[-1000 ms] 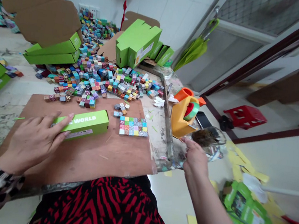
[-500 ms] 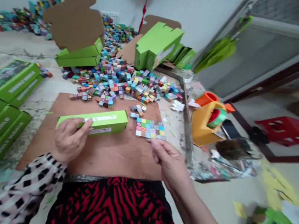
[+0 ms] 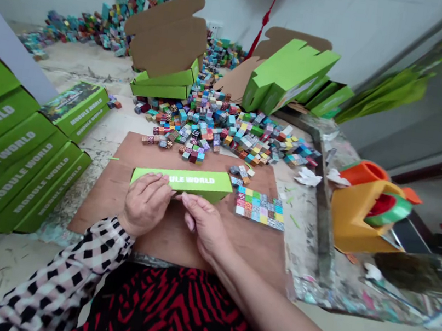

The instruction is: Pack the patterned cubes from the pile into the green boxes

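Note:
A long green box (image 3: pixel 206 181) marked "MODULE WORLD" lies across the brown board (image 3: pixel 211 230) in front of me. My left hand (image 3: pixel 146 204) is closed over its left part, fingers on the top and front side. My right hand (image 3: pixel 205 227) is pinched at the box's front, its fingertips almost meeting those of my left hand. A small dark sliver shows between the fingertips; what it is I cannot make out. Right of the box lies a flat slab of colourful printed cubes (image 3: pixel 260 207), with several loose cubes (image 3: pixel 240 175) beside it.
A heap of colourful cubes (image 3: pixel 211 122) spreads behind the board. Stacked green boxes (image 3: pixel 16 173) stand at left. Open green cartons (image 3: pixel 162 82) and a larger green box (image 3: pixel 288 76) sit behind. An orange tape dispenser (image 3: pixel 356 219) stands at right, past a raised ledge (image 3: pixel 321 230).
My right hand has moved left from beside the cube slab to the front of the green box. My left hand's fingers have drawn together. The view has turned left.

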A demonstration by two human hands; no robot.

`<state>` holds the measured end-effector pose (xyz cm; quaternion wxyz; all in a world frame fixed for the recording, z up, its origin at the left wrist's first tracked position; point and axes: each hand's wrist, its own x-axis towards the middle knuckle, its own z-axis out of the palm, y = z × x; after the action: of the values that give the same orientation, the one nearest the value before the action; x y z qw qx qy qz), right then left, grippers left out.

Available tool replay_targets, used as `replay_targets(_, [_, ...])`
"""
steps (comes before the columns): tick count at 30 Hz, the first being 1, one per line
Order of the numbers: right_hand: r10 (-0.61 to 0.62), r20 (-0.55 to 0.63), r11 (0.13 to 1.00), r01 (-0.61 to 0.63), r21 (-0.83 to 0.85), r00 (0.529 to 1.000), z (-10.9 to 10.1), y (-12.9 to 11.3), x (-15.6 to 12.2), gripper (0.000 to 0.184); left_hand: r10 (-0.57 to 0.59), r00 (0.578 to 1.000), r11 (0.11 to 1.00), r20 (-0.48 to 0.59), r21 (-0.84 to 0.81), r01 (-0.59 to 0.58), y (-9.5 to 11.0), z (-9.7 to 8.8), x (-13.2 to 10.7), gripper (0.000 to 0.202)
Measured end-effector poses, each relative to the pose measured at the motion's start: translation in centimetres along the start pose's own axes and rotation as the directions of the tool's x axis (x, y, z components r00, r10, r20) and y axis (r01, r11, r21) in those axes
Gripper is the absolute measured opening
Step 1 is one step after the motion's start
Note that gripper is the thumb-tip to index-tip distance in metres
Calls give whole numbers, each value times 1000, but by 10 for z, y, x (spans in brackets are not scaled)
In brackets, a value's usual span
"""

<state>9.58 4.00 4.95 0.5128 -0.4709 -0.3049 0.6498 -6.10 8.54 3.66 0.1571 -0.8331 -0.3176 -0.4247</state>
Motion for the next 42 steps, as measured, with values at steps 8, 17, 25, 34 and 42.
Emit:
replay_targets(8, [34, -50, 998, -31, 48, 998, 1, 4, 2, 33, 52, 995, 997, 90, 57, -57, 2, -4, 6, 37])
replay_targets(17, [-65, 7, 980, 65, -189, 998, -10, 17, 10, 42, -55, 992, 979, 117, 202, 31, 14, -5, 19, 24])
replay_targets(25, [-79, 81, 985, 90, -146, 994, -15, 26, 18, 40, -127, 937, 978, 325, 198, 64, 19, -10, 33, 26])
replay_targets(34, [494, 88, 859, -501, 104, 865, -20, 11, -4, 25, -125, 949, 974, 288, 217, 62, 19, -5, 29, 24])
replay_targets(42, [-539, 193, 403, 452, -796, 820, -16, -11, -34, 31, -141, 948, 974, 285, 212, 81, 19, -3, 26, 25])
